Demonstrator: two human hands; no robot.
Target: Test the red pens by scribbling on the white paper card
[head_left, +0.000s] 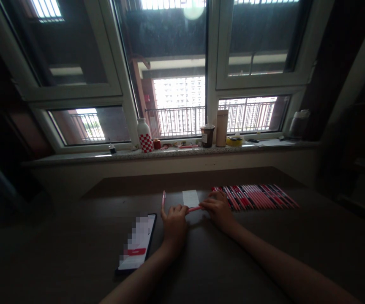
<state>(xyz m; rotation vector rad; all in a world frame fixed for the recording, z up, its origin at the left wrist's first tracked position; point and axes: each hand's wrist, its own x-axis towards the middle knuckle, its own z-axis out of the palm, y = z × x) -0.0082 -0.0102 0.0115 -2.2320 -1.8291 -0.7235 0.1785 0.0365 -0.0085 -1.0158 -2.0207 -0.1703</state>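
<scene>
A pink pencil lies nearly level between my two hands, a little above or on the table; which of the two I cannot tell. My left hand has its curled fingers closed on the pencil's left end. The fingertips of my right hand pinch its right end. Just beyond them is a small white slip of paper, flat on the table. A slim pink pen-like stick points away from me by my left thumb, its near end partly hidden. To the right, pink, red and black pencils lie side by side in a row, partly behind my right hand.
A phone with a lit screen rests left of my left forearm on the dark table. Along the windowsill behind stand a checkered bottle, a drink cup, a tan flask and a yellow tape roll.
</scene>
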